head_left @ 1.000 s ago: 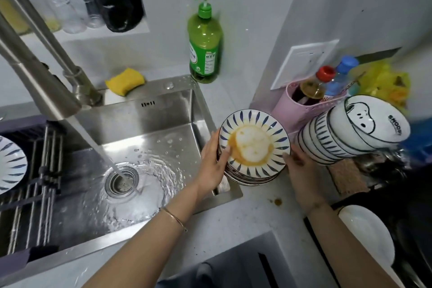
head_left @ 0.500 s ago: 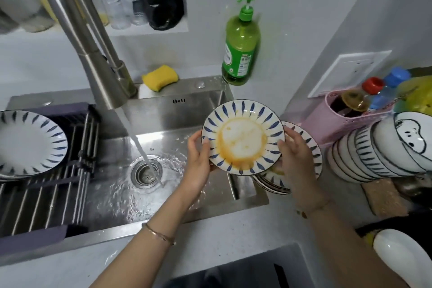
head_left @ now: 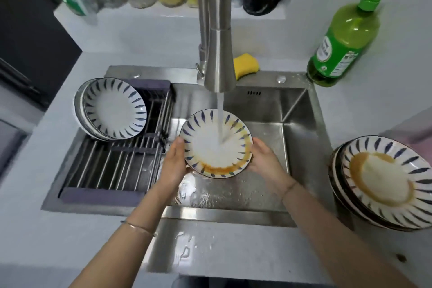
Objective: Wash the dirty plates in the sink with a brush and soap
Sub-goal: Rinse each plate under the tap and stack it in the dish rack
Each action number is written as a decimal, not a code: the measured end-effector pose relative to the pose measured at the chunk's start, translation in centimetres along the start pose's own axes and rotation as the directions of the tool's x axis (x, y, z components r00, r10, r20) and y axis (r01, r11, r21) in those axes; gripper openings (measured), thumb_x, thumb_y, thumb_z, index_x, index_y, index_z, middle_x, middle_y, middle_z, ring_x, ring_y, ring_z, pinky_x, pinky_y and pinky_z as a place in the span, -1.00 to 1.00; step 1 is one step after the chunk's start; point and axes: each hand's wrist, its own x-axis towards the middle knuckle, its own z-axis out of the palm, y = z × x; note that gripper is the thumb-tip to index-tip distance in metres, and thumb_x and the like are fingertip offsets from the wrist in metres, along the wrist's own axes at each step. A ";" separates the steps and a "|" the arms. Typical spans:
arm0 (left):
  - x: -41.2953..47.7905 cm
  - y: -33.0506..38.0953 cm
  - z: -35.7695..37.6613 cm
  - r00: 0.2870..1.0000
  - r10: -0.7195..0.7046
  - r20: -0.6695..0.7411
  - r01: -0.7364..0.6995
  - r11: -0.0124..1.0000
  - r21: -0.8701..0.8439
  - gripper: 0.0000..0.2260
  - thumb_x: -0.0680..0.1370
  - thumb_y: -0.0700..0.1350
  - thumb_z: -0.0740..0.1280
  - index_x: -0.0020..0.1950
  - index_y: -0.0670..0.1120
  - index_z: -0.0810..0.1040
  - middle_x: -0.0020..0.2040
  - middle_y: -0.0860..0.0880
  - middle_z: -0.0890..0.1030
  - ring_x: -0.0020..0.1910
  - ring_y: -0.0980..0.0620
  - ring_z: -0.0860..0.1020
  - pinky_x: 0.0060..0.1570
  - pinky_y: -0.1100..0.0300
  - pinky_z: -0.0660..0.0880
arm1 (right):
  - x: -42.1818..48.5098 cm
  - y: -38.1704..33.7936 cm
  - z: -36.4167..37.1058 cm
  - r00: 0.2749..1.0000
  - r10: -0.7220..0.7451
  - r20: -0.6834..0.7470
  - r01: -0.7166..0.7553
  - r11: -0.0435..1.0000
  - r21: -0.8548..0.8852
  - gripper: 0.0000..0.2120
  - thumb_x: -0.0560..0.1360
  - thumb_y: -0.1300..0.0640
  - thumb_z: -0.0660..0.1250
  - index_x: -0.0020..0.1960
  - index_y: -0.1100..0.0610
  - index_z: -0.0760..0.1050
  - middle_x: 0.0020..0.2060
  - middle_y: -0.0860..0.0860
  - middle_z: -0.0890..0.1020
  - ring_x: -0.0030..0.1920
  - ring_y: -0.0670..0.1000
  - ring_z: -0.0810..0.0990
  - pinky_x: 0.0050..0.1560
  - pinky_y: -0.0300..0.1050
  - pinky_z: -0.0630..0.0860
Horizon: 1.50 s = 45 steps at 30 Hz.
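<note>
Well, the pale counter [head_left: 70, 252] wraps round a steel sink [head_left: 292, 110], and a roll-up drying rack [head_left: 112, 166] covers the sink's nine o'clock side. The tall faucet [head_left: 218, 54] rises at twelve o'clock, and its stream [head_left: 221, 119] is running. On the counter at three o'clock sits a stack of dirty plates [head_left: 383, 182], the top one ringed with orange sauce. A green soap bottle [head_left: 346, 40] stands at about one o'clock. Clean plates [head_left: 112, 110] lean on the rack at ten.

Over the middle of the basin, the plate being washed [head_left: 210, 147] sits under the water, with sauce clinging along its six o'clock edge. The left hand [head_left: 174, 166] and right hand [head_left: 264, 159] each curl round its rim, at nine and three. A yellow sponge [head_left: 245, 65] lies behind the faucet.

This looks like the rinse before scrubbing. Next, I reckon, one hand must free itself for soap and the sponge; I see no brush.
</note>
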 end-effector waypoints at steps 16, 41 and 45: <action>4.3 -1.7 2.7 0.949 -0.291 0.118 0.302 0.949 -0.091 -0.67 0.71 0.06 -0.05 0.04 0.02 0.47 -0.14 -0.01 0.58 -0.24 0.07 0.58 -0.35 0.23 0.57 | 2.9 0.9 -0.9 0.994 0.034 -0.102 -0.046 0.992 -0.118 -0.68 0.67 0.11 0.03 0.37 0.11 0.36 0.13 0.12 0.59 -0.05 0.08 0.59 -0.17 -0.10 0.57; 3.1 -2.5 4.9 0.940 -0.302 0.159 0.313 0.948 -0.051 -0.66 0.67 0.06 0.16 0.34 -0.11 0.43 0.09 -0.12 0.66 0.01 -0.12 0.66 0.12 -0.08 0.58 | 0.6 1.3 -3.8 0.951 -0.306 -0.049 0.252 0.856 -0.452 -0.71 0.62 0.17 0.16 0.33 0.02 0.30 0.07 -0.07 0.58 0.10 -0.02 0.60 0.00 -0.24 0.52; 3.4 -2.6 3.7 0.944 -0.297 0.143 0.303 0.953 -0.023 -0.66 0.59 -0.01 0.33 0.32 -0.11 0.44 0.14 -0.12 0.65 0.03 -0.09 0.65 0.09 -0.05 0.60 | -0.2 4.0 -4.5 0.846 -0.506 0.166 0.430 0.466 -0.773 -0.40 0.51 -0.16 0.22 0.49 0.00 0.20 0.47 -0.04 0.28 0.49 -0.02 0.20 0.47 0.01 0.14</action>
